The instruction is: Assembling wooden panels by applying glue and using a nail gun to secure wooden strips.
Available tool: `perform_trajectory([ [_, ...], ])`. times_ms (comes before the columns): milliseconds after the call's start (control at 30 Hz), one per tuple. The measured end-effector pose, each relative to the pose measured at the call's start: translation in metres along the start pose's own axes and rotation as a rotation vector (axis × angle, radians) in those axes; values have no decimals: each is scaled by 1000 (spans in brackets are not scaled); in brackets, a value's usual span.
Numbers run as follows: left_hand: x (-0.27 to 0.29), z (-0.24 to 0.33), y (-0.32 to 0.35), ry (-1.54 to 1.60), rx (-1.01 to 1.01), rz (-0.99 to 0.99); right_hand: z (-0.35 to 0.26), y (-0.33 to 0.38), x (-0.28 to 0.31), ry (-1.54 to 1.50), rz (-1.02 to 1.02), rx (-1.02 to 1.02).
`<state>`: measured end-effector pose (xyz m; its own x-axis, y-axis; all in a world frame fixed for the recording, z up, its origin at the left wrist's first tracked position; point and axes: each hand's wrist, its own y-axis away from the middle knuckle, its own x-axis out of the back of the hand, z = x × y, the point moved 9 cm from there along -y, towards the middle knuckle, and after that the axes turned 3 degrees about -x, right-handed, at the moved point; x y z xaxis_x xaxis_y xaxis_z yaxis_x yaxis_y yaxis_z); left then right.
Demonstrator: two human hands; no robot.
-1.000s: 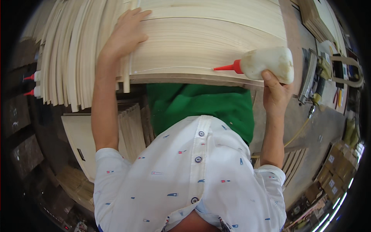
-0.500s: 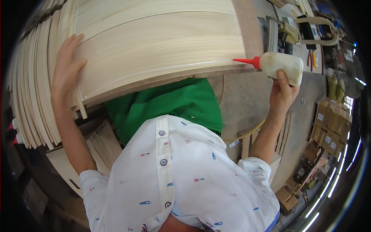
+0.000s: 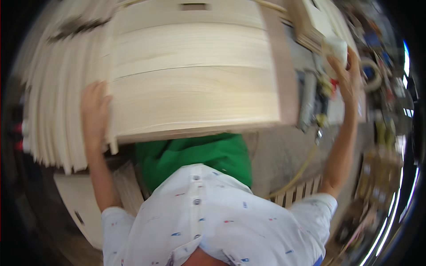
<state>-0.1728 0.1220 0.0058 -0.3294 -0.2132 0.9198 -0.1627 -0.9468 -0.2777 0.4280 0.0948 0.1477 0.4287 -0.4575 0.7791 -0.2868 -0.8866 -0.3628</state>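
My right hand [image 3: 349,77] grips a white glue bottle [image 3: 336,49], held bottom up at the right. Its red nozzle [image 3: 333,84] points down beside the tools. My left hand [image 3: 94,111] lies at the left edge of the pale wooden panel [image 3: 191,97], against a narrow wood strip [image 3: 111,133]. Motion blurs its fingers, so I cannot tell whether they grip the strip. A thin, shiny line of glue runs along the panel's near edge.
Long wood strips [image 3: 57,111] stand packed at the left. Pale boards [image 3: 310,24] are stacked at the far right, behind a nail gun [image 3: 317,95] with a yellow hose [image 3: 306,166]. Cardboard boxes [image 3: 377,175] stand on the floor at the right.
My right hand has lifted the glue bottle off the panel's near right corner, away and to the right, turning its nozzle downward. My left hand has shifted toward the strips. The view has moved.
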Motion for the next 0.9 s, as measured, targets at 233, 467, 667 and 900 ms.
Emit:
perform_trajectory([
  [233,13,15,4,-79,-67,269,98,-67,-89,896,-521,124],
  [467,67,-4,14,-151,27,330,139,-80,-155,1295,-678,167],
  [667,87,-54,-31,-287,64,346,77,-76,-148,828,-486,337],
  [900,46,-46,-170,-262,-74,261,-9,-11,-131,241,-291,273],
])
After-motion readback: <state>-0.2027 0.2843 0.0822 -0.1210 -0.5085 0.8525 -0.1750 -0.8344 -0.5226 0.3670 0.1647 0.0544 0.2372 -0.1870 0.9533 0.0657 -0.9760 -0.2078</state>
